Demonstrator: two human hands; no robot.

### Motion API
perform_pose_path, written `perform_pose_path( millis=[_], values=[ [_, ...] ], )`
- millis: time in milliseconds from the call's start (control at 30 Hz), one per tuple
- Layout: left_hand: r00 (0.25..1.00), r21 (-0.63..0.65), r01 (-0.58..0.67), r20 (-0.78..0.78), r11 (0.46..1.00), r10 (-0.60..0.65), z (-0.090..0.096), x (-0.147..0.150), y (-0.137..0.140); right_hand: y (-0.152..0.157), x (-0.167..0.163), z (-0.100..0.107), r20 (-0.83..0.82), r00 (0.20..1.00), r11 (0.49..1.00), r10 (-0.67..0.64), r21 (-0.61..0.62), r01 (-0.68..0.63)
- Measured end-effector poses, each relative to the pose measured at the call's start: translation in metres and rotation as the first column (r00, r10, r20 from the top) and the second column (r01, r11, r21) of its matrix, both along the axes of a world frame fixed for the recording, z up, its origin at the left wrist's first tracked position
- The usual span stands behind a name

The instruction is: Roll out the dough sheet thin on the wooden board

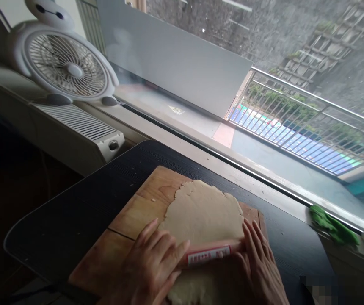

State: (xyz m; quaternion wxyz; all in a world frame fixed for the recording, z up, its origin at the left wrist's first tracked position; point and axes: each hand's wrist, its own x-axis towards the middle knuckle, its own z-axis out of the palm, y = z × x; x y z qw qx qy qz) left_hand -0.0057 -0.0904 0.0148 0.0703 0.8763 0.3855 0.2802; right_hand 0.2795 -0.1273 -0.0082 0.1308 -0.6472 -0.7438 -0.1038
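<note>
A wooden rolling pin with a red and white label lies across a sheet of pale dough. My left hand is closed over the pin's left end, its fingers bent. At the other end, my right hand holds the pin, its fingers reaching forward past it. The dough has an uneven, slightly cracked edge and shows on both sides of the pin. Under it is a wooden board with a dark seam at its left part. Both palms are hidden from view.
The board rests on a dark table with small crumbs. A white fan stands on a white slatted unit at the left. Behind the table runs a window sill; a green cloth lies at the right.
</note>
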Motion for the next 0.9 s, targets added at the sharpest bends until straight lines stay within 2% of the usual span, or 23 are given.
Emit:
perform_pose_path(
  millis=[67, 133, 233, 333, 400, 433, 500, 600, 667, 733, 800, 833, 900],
  values=[
    [1.000, -0.014, 0.023, -0.002, 1.000, -0.023, -0.001, 0.000, -0.001, -0.013, 0.003, -0.005, 0.033, 0.999, 0.998, -0.001, 0.066, -0.002],
    [1.000, -0.030, -0.008, -0.013, 1.000, 0.008, 0.000, -0.001, 0.007, 0.008, -0.002, 0.000, 0.045, 0.999, 0.999, -0.028, 0.018, 0.027],
    [0.992, 0.000, -0.119, -0.033, 0.993, 0.119, 0.004, -0.006, 0.029, 0.088, -0.020, 0.019, 0.023, 0.996, 0.980, -0.091, -0.176, 0.093],
    [0.977, 0.039, -0.194, -0.077, 0.980, 0.197, 0.009, -0.015, 0.050, 0.171, -0.042, 0.036, -0.044, 0.985, 0.928, -0.166, -0.346, 0.141],
    [0.970, 0.054, -0.221, -0.086, 0.974, 0.225, 0.011, -0.021, 0.055, 0.199, -0.053, 0.042, -0.052, 0.985, 0.921, -0.166, -0.366, 0.136],
    [0.971, 0.065, -0.222, -0.077, 0.973, 0.226, 0.011, -0.023, 0.054, 0.201, -0.057, 0.043, -0.053, 0.986, 0.924, -0.157, -0.360, 0.128],
    [0.976, 0.055, -0.203, -0.065, 0.978, 0.206, 0.010, -0.025, 0.045, 0.179, -0.057, 0.042, -0.055, 0.994, 0.945, -0.098, -0.317, 0.075],
    [0.991, -0.012, -0.132, -0.019, 0.991, 0.132, 0.003, -0.022, 0.018, 0.102, -0.041, 0.032, -0.027, 0.998, 0.966, 0.053, -0.251, -0.058],
    [0.996, -0.041, -0.069, 0.046, 0.997, 0.071, -0.003, -0.018, 0.001, 0.047, -0.025, 0.025, 0.018, 0.994, 0.970, 0.104, -0.224, -0.097],
    [0.994, -0.035, -0.015, 0.106, 0.999, 0.019, -0.008, -0.013, -0.008, 0.013, -0.013, 0.021, 0.042, 0.993, 0.973, 0.114, -0.209, -0.102],
    [0.991, -0.029, -0.005, 0.135, 1.000, 0.009, -0.011, -0.012, -0.008, 0.013, -0.012, 0.020, 0.042, 0.993, 0.973, 0.114, -0.209, -0.103],
    [0.990, -0.032, -0.020, 0.138, 0.999, 0.025, -0.010, -0.012, -0.004, 0.026, -0.017, 0.021, 0.031, 0.994, 0.973, 0.103, -0.210, -0.095],
    [0.990, -0.052, -0.078, 0.112, 0.996, 0.084, -0.007, -0.015, 0.009, 0.071, -0.033, 0.024, -0.013, 0.999, 0.980, 0.049, -0.194, -0.050]
  ],
)
